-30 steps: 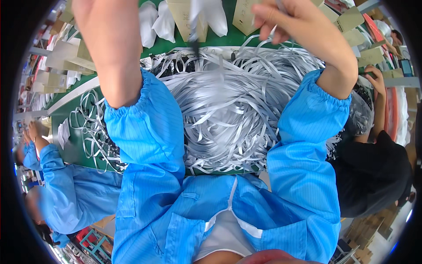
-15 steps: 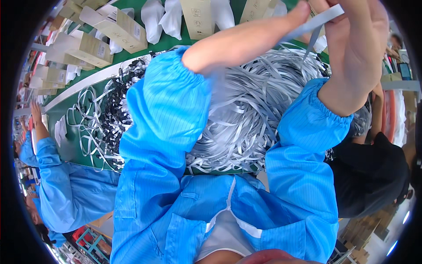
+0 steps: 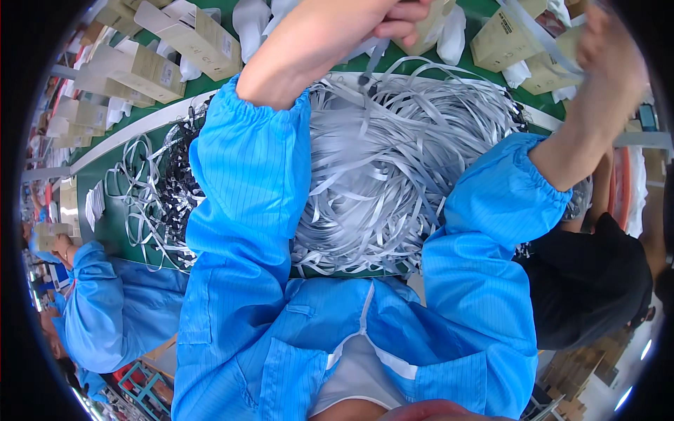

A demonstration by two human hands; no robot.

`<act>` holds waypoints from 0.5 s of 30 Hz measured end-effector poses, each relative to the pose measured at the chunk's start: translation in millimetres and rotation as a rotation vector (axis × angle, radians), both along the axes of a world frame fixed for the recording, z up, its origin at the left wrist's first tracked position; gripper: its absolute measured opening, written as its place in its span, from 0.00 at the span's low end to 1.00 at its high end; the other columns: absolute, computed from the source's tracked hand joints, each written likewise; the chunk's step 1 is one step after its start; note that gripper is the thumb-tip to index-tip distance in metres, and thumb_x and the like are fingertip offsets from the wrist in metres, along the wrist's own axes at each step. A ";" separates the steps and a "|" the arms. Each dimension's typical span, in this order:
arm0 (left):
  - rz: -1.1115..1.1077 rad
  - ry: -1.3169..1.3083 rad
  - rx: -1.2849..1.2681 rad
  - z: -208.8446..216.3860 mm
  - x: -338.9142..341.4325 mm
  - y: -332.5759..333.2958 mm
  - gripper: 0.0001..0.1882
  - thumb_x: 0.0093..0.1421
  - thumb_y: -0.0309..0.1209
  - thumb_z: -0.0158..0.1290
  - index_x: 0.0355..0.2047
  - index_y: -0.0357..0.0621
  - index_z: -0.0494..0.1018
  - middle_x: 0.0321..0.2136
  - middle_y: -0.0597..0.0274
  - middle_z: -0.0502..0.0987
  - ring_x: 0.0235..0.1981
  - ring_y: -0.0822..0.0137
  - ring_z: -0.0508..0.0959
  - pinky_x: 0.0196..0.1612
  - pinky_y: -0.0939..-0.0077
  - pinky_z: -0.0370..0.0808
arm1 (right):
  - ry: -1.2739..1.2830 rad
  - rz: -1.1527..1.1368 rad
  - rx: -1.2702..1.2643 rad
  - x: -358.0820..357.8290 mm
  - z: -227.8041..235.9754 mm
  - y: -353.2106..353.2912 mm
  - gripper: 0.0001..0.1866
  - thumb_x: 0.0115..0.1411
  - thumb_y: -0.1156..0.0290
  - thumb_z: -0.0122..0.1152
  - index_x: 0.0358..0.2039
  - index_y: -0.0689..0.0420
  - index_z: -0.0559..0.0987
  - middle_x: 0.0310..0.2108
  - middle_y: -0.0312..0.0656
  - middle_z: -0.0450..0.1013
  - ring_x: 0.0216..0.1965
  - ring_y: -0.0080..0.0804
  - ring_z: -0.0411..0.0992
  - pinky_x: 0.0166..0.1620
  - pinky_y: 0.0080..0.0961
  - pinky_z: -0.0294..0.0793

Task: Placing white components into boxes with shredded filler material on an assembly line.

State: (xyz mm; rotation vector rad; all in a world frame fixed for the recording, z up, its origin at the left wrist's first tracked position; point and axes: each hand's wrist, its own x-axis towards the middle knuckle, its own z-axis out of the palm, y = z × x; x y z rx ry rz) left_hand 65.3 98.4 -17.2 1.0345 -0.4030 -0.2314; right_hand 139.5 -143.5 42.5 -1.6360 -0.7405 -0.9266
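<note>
Head view: my left hand (image 3: 393, 17) is pinching one grey strap (image 3: 375, 59) above the strap pile (image 3: 393, 168); my right hand (image 3: 607, 42) is gripping another strap (image 3: 540, 35) beside it.

The left hand (image 3: 393, 17) has been swung from upper left to top centre; the right hand (image 3: 604, 42), gripping a grey flat strap (image 3: 540, 38), has been shifted toward the upper right.

Tan cardboard boxes (image 3: 151, 70) with white labels lie along the green worktop (image 3: 112, 217) — more boxes (image 3: 502, 38) top right, white bags (image 3: 249, 24) between.
</note>
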 end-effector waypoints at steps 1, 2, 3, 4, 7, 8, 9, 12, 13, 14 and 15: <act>0.005 0.001 0.004 3.8 -4.9 -3.5 0.23 0.77 0.50 0.44 0.35 0.43 0.73 0.23 0.74 0.62 0.24 0.77 0.63 0.38 0.83 0.70 | 0.001 0.005 0.004 -5.1 1.3 8.2 0.13 0.70 0.64 0.59 0.42 0.62 0.81 0.31 0.32 0.75 0.26 0.20 0.67 0.30 0.22 0.65; 0.117 -0.034 0.001 6.4 -7.4 -7.9 0.23 0.77 0.49 0.44 0.35 0.42 0.73 0.24 0.73 0.64 0.25 0.76 0.65 0.39 0.82 0.71 | 0.191 0.105 -0.145 -15.8 3.2 25.5 0.16 0.66 0.61 0.64 0.46 0.62 0.79 0.32 0.32 0.75 0.29 0.19 0.69 0.31 0.19 0.66; 0.229 -0.070 -0.001 8.9 -9.4 -11.6 0.22 0.77 0.48 0.44 0.36 0.42 0.74 0.25 0.72 0.65 0.27 0.76 0.67 0.39 0.81 0.72 | 0.381 0.206 -0.293 -27.3 4.9 44.8 0.22 0.63 0.58 0.70 0.49 0.61 0.77 0.33 0.33 0.74 0.31 0.18 0.70 0.32 0.17 0.67; 0.336 -0.109 -0.005 10.7 -10.2 -14.3 0.21 0.77 0.47 0.45 0.37 0.42 0.74 0.26 0.71 0.67 0.28 0.76 0.68 0.40 0.80 0.73 | 0.568 0.302 -0.441 -35.0 5.8 56.9 0.29 0.60 0.55 0.75 0.53 0.61 0.76 0.35 0.34 0.73 0.33 0.16 0.71 0.33 0.14 0.68; 0.267 -0.247 -0.183 16.0 -13.5 -13.8 0.19 0.77 0.44 0.46 0.38 0.41 0.74 0.29 0.69 0.71 0.31 0.74 0.71 0.44 0.78 0.75 | 0.532 0.514 -0.515 -22.1 -20.8 73.2 0.35 0.60 0.50 0.74 0.57 0.63 0.75 0.37 0.39 0.74 0.34 0.19 0.73 0.34 0.15 0.71; 0.229 -0.316 -0.273 17.3 -13.5 -13.6 0.18 0.76 0.43 0.47 0.39 0.40 0.74 0.30 0.68 0.72 0.33 0.74 0.73 0.46 0.77 0.76 | 0.508 0.611 -0.532 -11.4 -35.0 76.0 0.32 0.61 0.50 0.73 0.55 0.63 0.77 0.36 0.38 0.75 0.32 0.18 0.71 0.33 0.16 0.69; 0.232 -0.315 -0.271 17.3 -14.6 -10.3 0.18 0.76 0.43 0.47 0.39 0.40 0.74 0.30 0.68 0.72 0.33 0.74 0.73 0.46 0.77 0.76 | 0.483 0.719 -0.550 -10.1 -41.0 85.3 0.30 0.62 0.50 0.72 0.52 0.62 0.78 0.34 0.37 0.75 0.31 0.18 0.70 0.32 0.16 0.68; 0.094 -0.161 -0.571 15.9 -14.9 4.0 0.15 0.75 0.39 0.49 0.43 0.38 0.75 0.35 0.63 0.78 0.39 0.71 0.78 0.52 0.74 0.78 | 0.547 0.824 -0.639 -4.3 -37.1 83.3 0.25 0.64 0.50 0.69 0.45 0.62 0.81 0.30 0.33 0.74 0.28 0.16 0.67 0.30 0.16 0.65; 0.096 -0.161 -0.570 15.6 -16.0 11.6 0.15 0.75 0.39 0.49 0.43 0.38 0.75 0.35 0.63 0.78 0.39 0.71 0.78 0.52 0.74 0.78 | 0.638 0.817 -0.713 -1.6 -30.8 79.0 0.23 0.66 0.51 0.68 0.41 0.62 0.81 0.27 0.31 0.73 0.26 0.14 0.66 0.29 0.16 0.63; 0.281 -0.225 -0.374 18.3 -18.4 19.6 0.15 0.75 0.38 0.50 0.43 0.37 0.75 0.37 0.62 0.79 0.40 0.71 0.79 0.51 0.74 0.78 | 0.729 0.806 -0.788 -2.2 -25.6 78.3 0.22 0.67 0.51 0.66 0.38 0.61 0.82 0.25 0.29 0.72 0.25 0.13 0.64 0.28 0.16 0.62; 0.463 -0.286 -0.172 21.6 -21.0 26.2 0.15 0.75 0.37 0.50 0.44 0.36 0.76 0.38 0.61 0.80 0.41 0.70 0.80 0.51 0.74 0.79 | 0.728 0.808 -0.790 -2.2 -25.2 79.5 0.22 0.67 0.51 0.66 0.38 0.61 0.82 0.25 0.29 0.72 0.25 0.13 0.64 0.28 0.16 0.62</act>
